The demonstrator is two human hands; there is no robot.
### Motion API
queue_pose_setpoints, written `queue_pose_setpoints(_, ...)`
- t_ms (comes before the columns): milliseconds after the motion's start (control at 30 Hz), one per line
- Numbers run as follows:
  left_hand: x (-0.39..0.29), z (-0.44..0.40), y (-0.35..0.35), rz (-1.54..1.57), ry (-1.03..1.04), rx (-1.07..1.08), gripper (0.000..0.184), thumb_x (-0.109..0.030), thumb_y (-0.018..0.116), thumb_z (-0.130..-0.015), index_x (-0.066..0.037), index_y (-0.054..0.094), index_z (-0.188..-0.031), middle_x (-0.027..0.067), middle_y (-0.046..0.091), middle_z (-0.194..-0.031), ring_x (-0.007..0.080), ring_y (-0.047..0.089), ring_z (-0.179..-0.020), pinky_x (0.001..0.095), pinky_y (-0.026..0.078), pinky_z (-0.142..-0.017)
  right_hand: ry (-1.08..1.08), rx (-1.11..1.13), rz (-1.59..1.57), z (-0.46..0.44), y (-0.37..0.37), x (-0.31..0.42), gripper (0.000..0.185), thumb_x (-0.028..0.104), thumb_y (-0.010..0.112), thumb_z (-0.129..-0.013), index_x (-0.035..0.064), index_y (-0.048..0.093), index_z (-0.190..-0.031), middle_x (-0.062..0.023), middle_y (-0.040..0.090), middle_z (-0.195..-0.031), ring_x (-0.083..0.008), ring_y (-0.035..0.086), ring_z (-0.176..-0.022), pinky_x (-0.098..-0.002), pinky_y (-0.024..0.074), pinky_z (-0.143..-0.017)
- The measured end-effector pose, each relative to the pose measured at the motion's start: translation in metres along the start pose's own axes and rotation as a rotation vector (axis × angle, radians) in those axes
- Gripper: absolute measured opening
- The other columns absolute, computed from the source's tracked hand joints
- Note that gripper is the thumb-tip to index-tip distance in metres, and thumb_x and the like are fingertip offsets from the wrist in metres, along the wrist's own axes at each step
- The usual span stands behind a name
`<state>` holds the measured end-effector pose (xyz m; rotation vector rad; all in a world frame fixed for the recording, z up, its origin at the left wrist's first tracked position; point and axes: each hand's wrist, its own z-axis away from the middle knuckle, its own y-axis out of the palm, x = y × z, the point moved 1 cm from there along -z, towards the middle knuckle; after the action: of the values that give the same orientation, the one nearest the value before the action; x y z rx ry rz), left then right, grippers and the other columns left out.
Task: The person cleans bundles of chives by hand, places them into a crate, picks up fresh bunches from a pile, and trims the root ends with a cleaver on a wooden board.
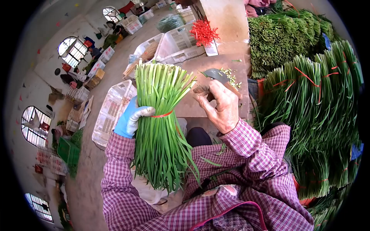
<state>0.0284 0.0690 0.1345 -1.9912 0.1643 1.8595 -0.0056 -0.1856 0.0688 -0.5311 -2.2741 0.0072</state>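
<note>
Left hand [134,117]: gloved fingers clasping the green bundle [157,92]!
Right hand [221,104]: bare fingers curled near the knife [216,75]; holding anything? Can't tell.

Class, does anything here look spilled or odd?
Small green stem cuttings lie strewn across the brown board by the dark metal blade, looking spilled. Mismatched: the left hand wears a blue-and-grey glove; the right hand is bare.

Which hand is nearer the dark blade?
Right. The right hand is just below the dark blade in view; the left hand is farther left, around the green bunch.
</note>
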Motion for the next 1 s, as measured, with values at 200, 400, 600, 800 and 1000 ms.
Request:
queue_pose_setpoints(200,0.001,-0.001,0.013,0.005,-0.047,0.034,0.072,-0.020,0.072,-0.071,0.003,0.045,-0.134,0.0115,0.059,-0.121,0.0174,0.057,-0.108,0.0316,0.045,-0.096,-0.290,-0.087,0.311,-0.007,0.005,0.004,0.021,0.025,0.073,-0.075,0.0128,0.062,-0.089,-0.0033,0.050,-0.078,-0.0200,0.059,-0.074,-0.0335,0.0472,-0.058)
queue_pose_setpoints(400,-0.023,-0.021,0.010,-0.140,-0.079,0.129,0.071,-0.016,0.076,-0.071,0.002,0.047,-0.133,0.0102,0.060,-0.120,0.0164,0.057,-0.107,0.0316,0.045,-0.096,-0.308,-0.063,0.420,-0.017,0.019,-0.018,0.020,0.023,0.068,-0.077,0.0087,0.054,-0.080,-0.0069,0.053,-0.078,-0.0232,0.060,-0.072,-0.0356,0.0480,-0.057)
queue_pose_setpoints(600,-0.025,-0.078,-0.019,-0.560,-0.073,0.255,0.089,-0.021,0.085,-0.064,0.000,0.041,-0.138,0.0089,0.056,-0.129,0.0167,0.054,-0.114,0.0322,0.040,-0.101,-0.034,-0.081,0.718,-0.020,-0.020,-0.106,0.017,0.023,0.064,-0.084,0.0082,0.056,-0.083,-0.0072,0.056,-0.077,-0.0239,0.060,-0.060,-0.0377,0.0484,-0.052)
queue_pose_setpoints(800,0.064,-0.146,-0.014,-0.765,-0.041,0.344,0.080,-0.020,0.087,-0.059,-0.005,0.052,-0.130,0.0095,0.065,-0.115,0.0186,0.059,-0.106,0.0319,0.044,-0.095,0.040,0.044,0.328,0.010,0.003,-0.077,0.015,0.023,0.064,-0.084,0.0108,0.058,-0.088,-0.0070,0.054,-0.077,-0.0272,0.060,-0.068,-0.0397,0.0474,-0.057)
queue_pose_setpoints(1000,0.125,-0.167,0.007,-0.632,-0.209,0.483,0.080,-0.008,0.085,-0.063,-0.003,0.048,-0.134,0.0058,0.061,-0.120,0.0132,0.055,-0.108,0.0300,0.043,-0.097,0.030,0.128,0.371,0.018,0.044,-0.107,0.017,0.023,0.067,-0.081,0.0099,0.058,-0.088,-0.0067,0.054,-0.080,-0.0262,0.060,-0.076,-0.0392,0.0477,-0.058)
